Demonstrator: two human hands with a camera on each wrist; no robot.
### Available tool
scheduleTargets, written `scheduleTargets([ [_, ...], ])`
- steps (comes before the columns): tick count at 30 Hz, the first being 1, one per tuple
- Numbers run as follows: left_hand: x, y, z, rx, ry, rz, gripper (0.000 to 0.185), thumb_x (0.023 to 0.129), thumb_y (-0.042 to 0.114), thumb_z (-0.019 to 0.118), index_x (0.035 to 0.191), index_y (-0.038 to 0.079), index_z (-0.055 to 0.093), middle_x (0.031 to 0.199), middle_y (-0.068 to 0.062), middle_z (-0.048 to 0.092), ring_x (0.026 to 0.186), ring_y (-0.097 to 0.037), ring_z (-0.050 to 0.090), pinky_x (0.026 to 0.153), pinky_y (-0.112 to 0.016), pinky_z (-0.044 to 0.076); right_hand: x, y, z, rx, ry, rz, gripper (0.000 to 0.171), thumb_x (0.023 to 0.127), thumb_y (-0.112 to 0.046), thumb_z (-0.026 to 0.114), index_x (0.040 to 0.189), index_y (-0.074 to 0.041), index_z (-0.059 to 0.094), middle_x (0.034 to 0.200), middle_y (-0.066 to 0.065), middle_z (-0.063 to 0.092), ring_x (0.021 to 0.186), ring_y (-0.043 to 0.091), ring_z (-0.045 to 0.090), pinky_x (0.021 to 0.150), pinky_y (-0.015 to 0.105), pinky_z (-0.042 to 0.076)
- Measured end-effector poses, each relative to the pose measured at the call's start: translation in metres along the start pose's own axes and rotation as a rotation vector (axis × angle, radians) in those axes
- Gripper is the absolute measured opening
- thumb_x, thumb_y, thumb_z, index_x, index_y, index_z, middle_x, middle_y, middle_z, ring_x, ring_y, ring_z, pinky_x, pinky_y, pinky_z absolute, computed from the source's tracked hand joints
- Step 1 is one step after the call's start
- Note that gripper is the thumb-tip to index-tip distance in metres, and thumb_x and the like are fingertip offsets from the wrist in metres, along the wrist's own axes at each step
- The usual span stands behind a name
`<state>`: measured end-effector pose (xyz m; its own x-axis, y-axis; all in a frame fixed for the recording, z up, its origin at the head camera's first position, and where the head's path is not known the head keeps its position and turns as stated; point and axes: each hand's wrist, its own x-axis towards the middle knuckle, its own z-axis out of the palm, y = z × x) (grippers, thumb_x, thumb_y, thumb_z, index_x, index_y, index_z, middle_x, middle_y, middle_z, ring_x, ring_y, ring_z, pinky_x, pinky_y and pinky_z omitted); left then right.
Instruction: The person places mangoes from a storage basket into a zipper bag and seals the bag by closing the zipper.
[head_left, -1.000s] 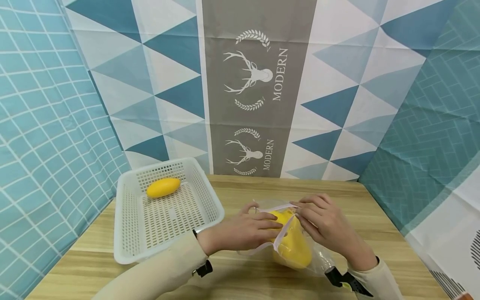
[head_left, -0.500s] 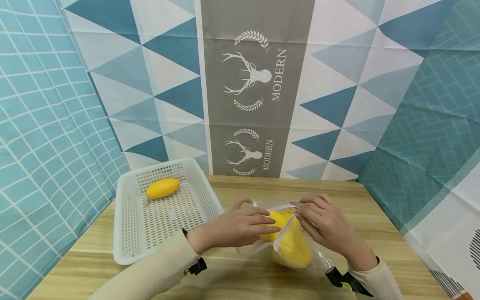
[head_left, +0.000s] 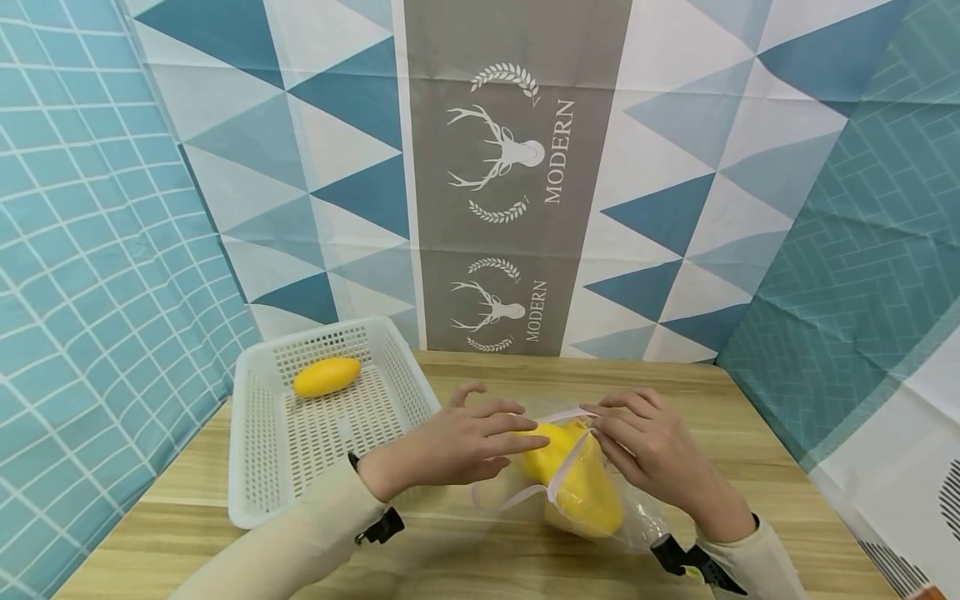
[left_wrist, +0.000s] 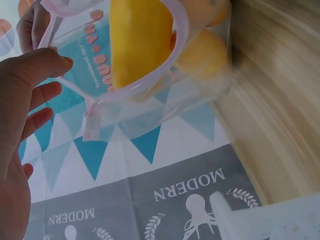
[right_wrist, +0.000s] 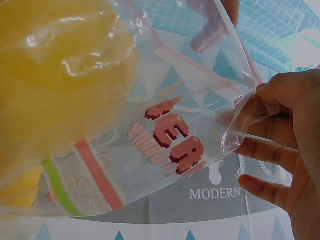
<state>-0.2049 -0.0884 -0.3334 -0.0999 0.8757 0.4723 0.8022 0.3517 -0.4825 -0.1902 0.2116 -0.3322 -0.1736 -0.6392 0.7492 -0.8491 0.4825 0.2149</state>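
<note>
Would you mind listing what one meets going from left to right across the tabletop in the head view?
White basket with a small yellow fruit inside → left hand → clear zip bag holding a large yellow fruit → right hand pinching the bag's rim.

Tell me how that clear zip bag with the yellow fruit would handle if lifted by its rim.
The bag is thin, creased film, so it would probably sag and fold. The yellow fruit bulges its wall, so weight likely hangs low. The right hand pinches only the rim; glossy film may slip.

The left hand [head_left: 450, 446] has drawn back (fingers straightened) from the bag [head_left: 577, 475].
</note>
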Motion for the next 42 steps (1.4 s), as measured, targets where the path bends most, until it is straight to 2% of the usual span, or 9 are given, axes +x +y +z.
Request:
scheduleTargets([
  [7, -0.004, -0.011, -0.003, 0.031, 0.078, -0.01, 0.06, 0.077, 0.028, 0.082, 0.133, 0.026, 0.061, 0.127, 0.008, 0.062, 0.12, -0.016, 0.055, 0.092, -0.046, 0.04, 0.0, 0.0, 0.0, 0.0, 0.007, -0.004, 0.039, 0.107, -0.029, 0.043, 0.097, -0.007, 0.074, 0.101, 0.006, 0.074, 0.088, 0.024, 0.065, 0.079, 0.042, 0.047],
  [10, -0.007, -0.016, -0.005, 0.014, 0.104, -0.022, 0.061, 0.076, 0.027, 0.084, 0.133, 0.026, 0.062, 0.126, 0.007, 0.063, 0.12, -0.018, 0.056, 0.091, -0.047, 0.039, 0.0, -0.001, 0.0, 0.001, 0.016, -0.009, 0.039, 0.107, -0.028, 0.044, 0.095, -0.007, 0.074, 0.101, 0.005, 0.074, 0.088, 0.024, 0.065, 0.08, 0.041, 0.046],
  [25, -0.027, -0.042, -0.014, -0.143, 0.063, -0.176, 0.063, 0.078, 0.015, 0.083, 0.137, 0.022, 0.06, 0.133, 0.005, 0.061, 0.127, -0.022, 0.05, 0.093, -0.054, 0.028, 0.002, -0.001, 0.001, 0.009, 0.03, -0.025, 0.036, 0.107, -0.026, 0.044, 0.097, -0.008, 0.074, 0.103, 0.006, 0.074, 0.088, 0.024, 0.065, 0.08, 0.041, 0.045],
  [35, -0.037, -0.059, -0.012, -0.124, 0.117, -0.245, 0.064, 0.076, 0.012, 0.085, 0.134, 0.017, 0.06, 0.129, 0.0, 0.062, 0.123, -0.027, 0.05, 0.091, -0.06, 0.027, 0.002, 0.0, 0.001, 0.005, 0.028, -0.026, 0.037, 0.107, -0.027, 0.044, 0.099, -0.007, 0.075, 0.102, 0.006, 0.074, 0.088, 0.024, 0.065, 0.08, 0.041, 0.046],
  [42, -0.047, -0.073, -0.016, -0.135, 0.102, -0.321, 0.066, 0.079, 0.012, 0.082, 0.14, 0.017, 0.055, 0.131, -0.002, 0.06, 0.127, -0.03, 0.045, 0.091, -0.064, 0.023, 0.002, 0.0, 0.001, 0.004, 0.032, -0.028, 0.037, 0.107, -0.026, 0.044, 0.099, -0.007, 0.075, 0.102, 0.006, 0.074, 0.088, 0.024, 0.065, 0.079, 0.042, 0.046],
])
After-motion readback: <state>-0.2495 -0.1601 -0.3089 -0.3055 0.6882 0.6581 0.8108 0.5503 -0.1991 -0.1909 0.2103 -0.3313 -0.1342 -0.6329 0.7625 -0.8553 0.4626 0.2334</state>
